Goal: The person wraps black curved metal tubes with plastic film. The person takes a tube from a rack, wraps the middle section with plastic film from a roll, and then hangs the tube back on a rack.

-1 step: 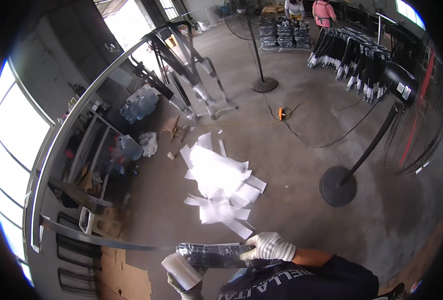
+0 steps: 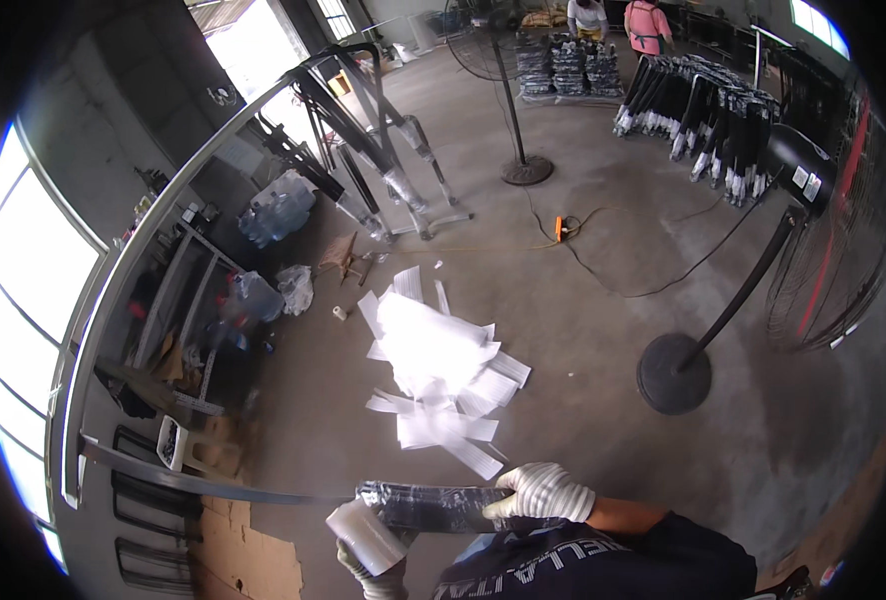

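Observation:
My right hand (image 2: 546, 492), in a white knitted glove, grips the right part of a black bundle (image 2: 428, 507) wrapped in shiny clear film. The bundle lies level in front of my body. Below its left end, my left hand (image 2: 381, 580), also gloved, is closed around a roll of clear stretch film (image 2: 365, 535). The roll is tilted and touches or nearly touches the bundle; which of these I cannot tell. Part of the left hand's fingers hides behind the roll. A long dark metal bar (image 2: 203, 484) runs from the left up to the bundle's left end.
White foam sheets (image 2: 433, 345) lie heaped on the floor ahead. A fan base (image 2: 674, 373) stands at right, another fan base (image 2: 527, 170) farther off. Cables run to an orange socket (image 2: 561, 228). Cardboard (image 2: 253, 550) lies at lower left. Two people work far back near wrapped black bundles (image 2: 698, 110).

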Available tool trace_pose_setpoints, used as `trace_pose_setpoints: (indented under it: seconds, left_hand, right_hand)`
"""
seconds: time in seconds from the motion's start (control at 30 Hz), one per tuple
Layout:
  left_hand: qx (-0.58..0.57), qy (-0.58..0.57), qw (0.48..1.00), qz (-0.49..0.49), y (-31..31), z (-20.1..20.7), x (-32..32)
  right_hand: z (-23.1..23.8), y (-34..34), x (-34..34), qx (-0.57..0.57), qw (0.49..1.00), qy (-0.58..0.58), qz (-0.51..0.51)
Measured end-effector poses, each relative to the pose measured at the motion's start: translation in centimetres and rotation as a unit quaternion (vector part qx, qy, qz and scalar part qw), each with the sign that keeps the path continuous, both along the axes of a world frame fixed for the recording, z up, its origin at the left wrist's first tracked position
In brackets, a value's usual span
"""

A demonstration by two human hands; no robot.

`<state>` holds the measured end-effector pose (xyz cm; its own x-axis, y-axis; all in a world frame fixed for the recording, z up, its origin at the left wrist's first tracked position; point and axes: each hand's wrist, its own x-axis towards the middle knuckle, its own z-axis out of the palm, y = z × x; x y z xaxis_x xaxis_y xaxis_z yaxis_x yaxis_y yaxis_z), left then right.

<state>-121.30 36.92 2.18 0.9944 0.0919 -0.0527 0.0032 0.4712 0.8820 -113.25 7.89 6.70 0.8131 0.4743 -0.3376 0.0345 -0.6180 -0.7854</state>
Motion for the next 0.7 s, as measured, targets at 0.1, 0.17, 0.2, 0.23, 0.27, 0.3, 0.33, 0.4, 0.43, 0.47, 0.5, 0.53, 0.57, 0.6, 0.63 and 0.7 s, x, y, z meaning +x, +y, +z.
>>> trace_pose_setpoints:
  seconds: [0.1, 0.17, 0.2, 0.23, 0.27, 0.3, 0.33, 0.4, 0.43, 0.47, 0.5, 0.53, 0.57, 0.6, 0.63, 0.7]
  left_hand:
    - [-0.120, 0.023, 0.991, -0.047, -3.1, 0.0, 4.2]
    - [-0.171, 0.061, 0.982, -0.059, -6.0, 0.6, 8.4]
    - [-0.210, 0.103, 0.972, -0.027, -7.4, 1.3, 10.3]
    - [-0.209, 0.079, 0.972, -0.066, -8.9, 1.1, 12.6]
    - [-0.208, 0.055, 0.971, -0.105, -10.3, 0.5, 15.0]
    - [-0.216, 0.071, 0.969, -0.098, -11.4, -0.1, 17.4]
    - [-0.243, 0.066, 0.960, -0.126, -12.8, -0.1, 20.7]
    - [-0.241, 0.055, 0.954, -0.168, -16.0, -0.6, 27.1]
    - [-0.234, 0.055, 0.953, -0.184, -16.7, -0.8, 29.9]
    - [-0.226, 0.053, 0.952, -0.198, -17.2, -1.3, 32.6]
    - [-0.235, 0.051, 0.948, -0.207, -18.6, -1.3, 35.3]
    - [-0.245, 0.047, 0.944, -0.216, -20.5, -0.7, 38.1]
    - [-0.285, 0.047, 0.924, -0.250, -22.0, 0.8, 40.7]
    - [-0.286, 0.036, 0.926, -0.245, -23.8, 1.5, 43.3]
    - [-0.285, 0.024, 0.927, -0.243, -25.6, 2.3, 45.9]
    - [-0.282, 0.046, 0.908, -0.307, -27.9, 3.4, 51.1]
  right_hand:
    - [0.6, -3.6, 1.9, -0.008, 0.999, -0.020, -0.047]
    - [1.2, -6.2, 3.9, -0.018, 0.996, -0.036, -0.085]
    - [2.2, -7.3, 5.3, -0.024, 0.996, 0.002, -0.083]
    - [2.1, -8.8, 6.6, -0.031, 0.994, 0.014, -0.104]
    - [1.9, -10.4, 7.9, -0.037, 0.991, 0.027, -0.125]
    - [2.5, -11.7, 9.2, -0.050, 0.987, 0.011, -0.151]
    - [3.9, -13.2, 11.6, -0.057, 0.984, 0.012, -0.169]
    - [3.9, -17.2, 15.4, -0.038, 0.970, -0.031, -0.238]
    - [5.6, -17.8, 17.5, -0.011, 0.968, 0.025, -0.248]
    - [7.3, -18.5, 19.8, 0.016, 0.963, 0.081, -0.257]
    - [7.4, -19.3, 21.7, 0.006, 0.961, 0.047, -0.272]
    - [6.5, -20.7, 23.3, -0.011, 0.949, 0.018, -0.314]
    - [7.0, -21.7, 25.1, 0.019, 0.942, 0.028, -0.333]
    - [7.7, -22.6, 26.7, 0.046, 0.934, 0.042, -0.351]
    - [7.1, -23.9, 28.3, 0.030, 0.928, 0.027, -0.371]
    - [6.8, -26.3, 31.9, 0.124, 0.907, 0.049, -0.399]
